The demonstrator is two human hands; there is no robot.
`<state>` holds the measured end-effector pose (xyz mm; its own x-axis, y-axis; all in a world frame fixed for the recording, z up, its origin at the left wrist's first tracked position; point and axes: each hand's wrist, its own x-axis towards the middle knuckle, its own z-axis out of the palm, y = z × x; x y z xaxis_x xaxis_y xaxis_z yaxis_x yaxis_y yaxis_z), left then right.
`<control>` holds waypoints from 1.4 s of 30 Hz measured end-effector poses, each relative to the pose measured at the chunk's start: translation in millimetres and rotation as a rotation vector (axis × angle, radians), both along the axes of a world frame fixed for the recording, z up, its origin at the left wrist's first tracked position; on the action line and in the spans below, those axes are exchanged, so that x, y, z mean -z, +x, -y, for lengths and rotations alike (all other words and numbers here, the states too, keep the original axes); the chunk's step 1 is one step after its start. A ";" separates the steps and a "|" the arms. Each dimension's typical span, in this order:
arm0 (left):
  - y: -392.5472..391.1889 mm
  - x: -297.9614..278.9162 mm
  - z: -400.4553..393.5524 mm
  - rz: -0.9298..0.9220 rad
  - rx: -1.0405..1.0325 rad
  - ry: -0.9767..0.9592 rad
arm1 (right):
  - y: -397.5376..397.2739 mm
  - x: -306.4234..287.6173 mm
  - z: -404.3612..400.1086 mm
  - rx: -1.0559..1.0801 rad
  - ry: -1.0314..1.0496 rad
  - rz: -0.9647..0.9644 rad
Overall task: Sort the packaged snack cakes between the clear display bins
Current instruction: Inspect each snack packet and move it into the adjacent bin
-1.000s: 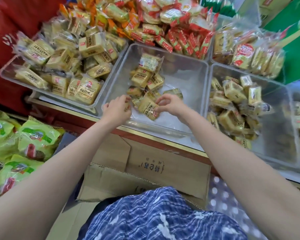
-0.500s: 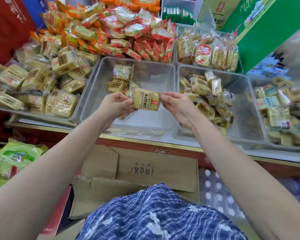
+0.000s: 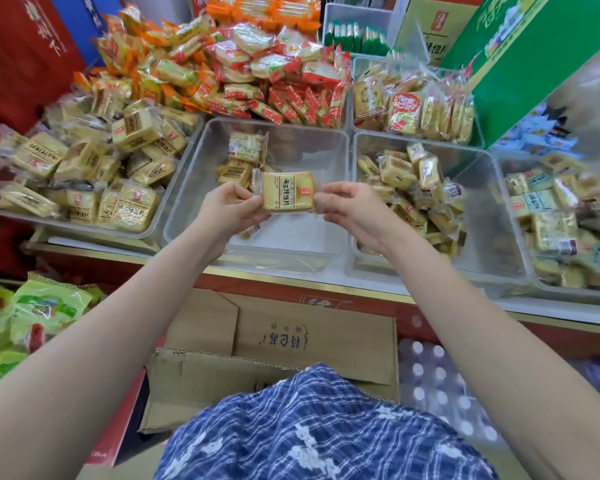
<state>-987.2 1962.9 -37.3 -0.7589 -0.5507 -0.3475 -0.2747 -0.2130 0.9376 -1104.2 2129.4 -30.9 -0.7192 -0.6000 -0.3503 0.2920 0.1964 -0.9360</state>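
Pinching one snack cake (image 3: 289,192) between both hands' fingers above the middle bin (image 3: 187,216); few cakes inside.

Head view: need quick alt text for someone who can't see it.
Both hands, left hand and right hand, pinch one yellow snack cake packet by its ends above the nearly empty middle clear bin. Bins on either side hold more yellow packets.

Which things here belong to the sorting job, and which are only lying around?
Job:
- left hand and right hand, pinching one cake pack by its ends
- middle bin, nearly empty
- left bin, heaped
- right bin

Lying about:
- red packs
- green box
- cardboard box
- green bags
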 end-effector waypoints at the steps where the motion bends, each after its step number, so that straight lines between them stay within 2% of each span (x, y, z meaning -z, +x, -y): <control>1: -0.5 -0.2 -1.7 -0.007 -0.005 0.009 | 0.0 -0.7 -3.2 -0.028 0.022 0.028; 4: -2.7 -2.6 -5.7 -0.014 0.033 0.079 | -1.5 -0.8 -11.4 -0.003 0.064 0.072; 6: -5.7 -2.8 -10.0 0.012 0.061 0.068 | -3.0 -1.8 -15.1 0.072 -0.009 0.128; 10: -13.2 -1.3 -18.1 0.045 0.000 -0.029 | -8.3 -1.3 -23.9 0.208 -0.166 0.191; 12: -15.8 0.4 -20.9 0.041 0.001 -0.064 | -9.6 -1.8 -28.8 0.199 -0.201 0.207; 16: -19.6 5.9 -26.6 0.055 0.077 -0.210 | -8.3 -4.3 -35.2 0.145 -0.171 0.188; 20: -27.7 5.5 -36.9 0.082 0.176 -0.396 | -9.5 -1.0 -47.2 0.230 -0.114 0.168; 24: -39.6 1.4 -55.9 0.096 0.337 -0.505 | -16.3 -2.8 -65.8 0.361 -0.016 0.037; 27: -49.8 2.9 -69.1 0.108 0.434 -0.565 | -35.2 -6.9 -94.1 0.483 0.174 -0.229; 31: -56.1 9.5 -77.3 0.151 0.438 -0.651 | -47.4 6.3 -121.2 0.395 0.555 -0.520; 33: -56.3 11.7 -79.1 0.167 0.453 -0.720 | -44.1 10.4 -122.8 0.368 0.644 -0.622; 37: -49.8 16.8 -68.8 0.204 0.430 -0.788 | -34.8 2.5 -102.5 0.342 0.574 -0.735; 42: -20.5 30.7 -20.7 0.297 0.339 -0.860 | -23.8 15.5 -45.1 0.048 0.467 -0.667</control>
<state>-1007.6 1983.6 -68.0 -0.8704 -0.4743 -0.1318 -0.4461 0.6469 0.6185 -1128.1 2174.5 -46.4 -0.8859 -0.4616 -0.0455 -0.2804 0.6110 -0.7403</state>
